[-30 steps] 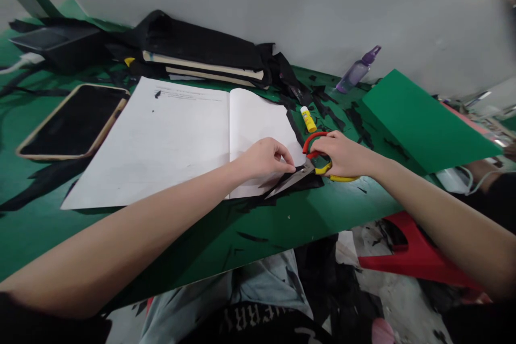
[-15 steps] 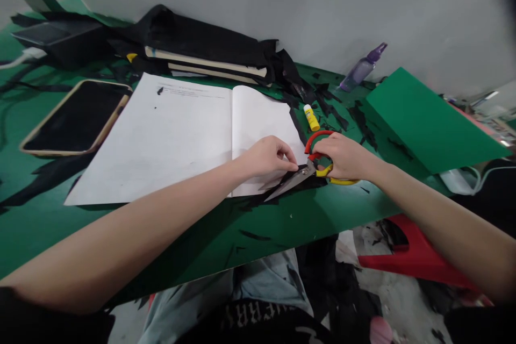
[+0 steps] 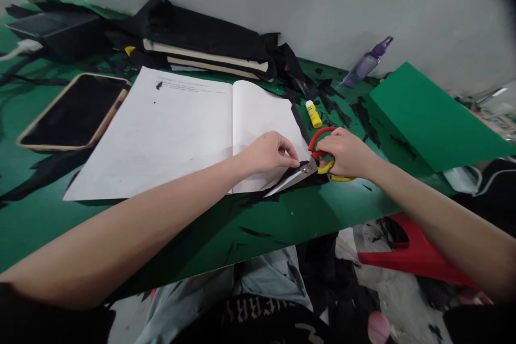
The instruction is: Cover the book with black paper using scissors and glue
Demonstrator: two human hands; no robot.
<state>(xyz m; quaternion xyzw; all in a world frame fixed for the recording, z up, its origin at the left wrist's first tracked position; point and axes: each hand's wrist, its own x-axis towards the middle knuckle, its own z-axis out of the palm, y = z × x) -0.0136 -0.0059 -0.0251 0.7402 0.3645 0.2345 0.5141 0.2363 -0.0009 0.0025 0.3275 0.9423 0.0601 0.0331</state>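
Observation:
An open book point(image 3: 177, 129) with white pages lies on the green table point(image 3: 169, 236), a black edge showing along its right side. My left hand point(image 3: 272, 153) is closed, thumb and fingertips pinched at a small piece of black material point(image 3: 303, 163) by the right page's lower corner. Just beside it, my right hand point(image 3: 344, 153) grips scissors point(image 3: 292, 177) with red and yellow handles. Their blades point left and toward me, along the black edge at that corner. How far apart the blades are is hard to see.
A phone point(image 3: 74, 113) lies left of the book. Black-wrapped books point(image 3: 205, 37) stand behind it. A glue stick point(image 3: 313, 114), purple spray bottle point(image 3: 365, 64) and green board point(image 3: 439, 118) are to the right. Black scraps point(image 3: 332, 99) litter the table; a red stool point(image 3: 415, 255) stands below.
My view has shifted slightly, so most things appear a little higher. The scissors have turned a little and one blade looks brighter. Both hands keep their hold.

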